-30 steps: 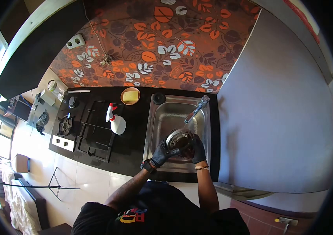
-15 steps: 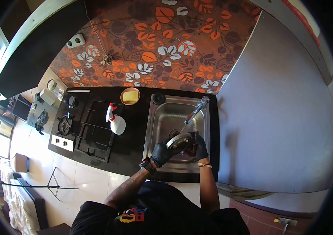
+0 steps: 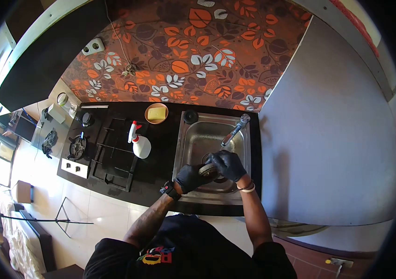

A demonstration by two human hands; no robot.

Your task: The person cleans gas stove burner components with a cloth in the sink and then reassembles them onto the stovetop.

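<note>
Both my hands wear black gloves and meet over the steel sink (image 3: 193, 139). My left hand (image 3: 192, 178) grips a round metal piece (image 3: 207, 170) from its left side. My right hand (image 3: 228, 165) lies over the upper right part of the same piece, its fingers bent against it. What else my right fingers may hold is hidden. The piece is tilted, and the gloves cover much of it. Just above my right hand is the tap (image 3: 235, 130), with its spout toward the hands.
Left of the sink are a white spray bottle (image 3: 141, 147) with a red trigger, a yellow sponge (image 3: 156, 113) in a round bowl (image 3: 148, 117), and a gas hob (image 3: 114, 156). A black round object (image 3: 190, 116) sits at the sink's back left corner. A grey panel (image 3: 333, 130) stands right.
The round piece has turned and is now more covered by the gloves. My right hand has moved up and left, over the piece. The view has shifted slightly.
</note>
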